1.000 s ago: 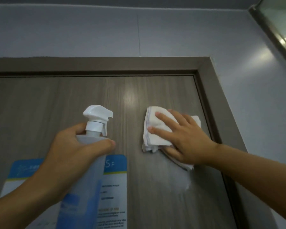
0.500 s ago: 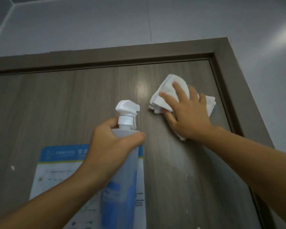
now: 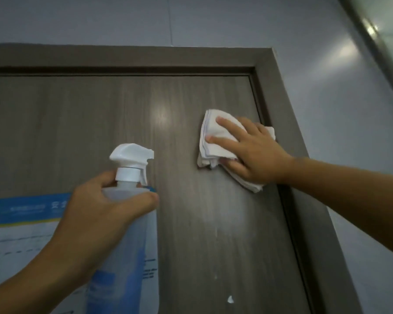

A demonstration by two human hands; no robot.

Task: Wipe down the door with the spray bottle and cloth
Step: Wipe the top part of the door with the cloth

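Head view, places given relative to the door (image 3: 191,223).

Right hand (image 3: 256,152): fingers (image 3: 230,123) straight and spread, laid flat on the cloth (image 3: 213,137) and pressing it against the door's face. Thumb tucked under the cloth's lower fold. Position: upper right part of the door, just beside the door frame (image 3: 288,123).

Cloth: white, folded in several layers, thin dark stitched line along its left edge. One corner hangs out below the palm.

Left hand (image 3: 95,223): fingers curled round the shoulder of the spray bottle (image 3: 125,223), thumb across its front, forefinger behind the neck. Held in front of the door's middle, whether touching it cannot be told.

Spray bottle: translucent body, white trigger head (image 3: 132,155) pointing right, blue label low on the body. Liquid level not readable.

Door: grey-brown wood grain, pale smear and a small white fleck below the cloth.

Notice (image 3: 21,223): blue-headed printed sheet on the door's left part, partly behind the bottle; text too blurred to read.

Wall (image 3: 327,87): pale grey, above and right of the frame.
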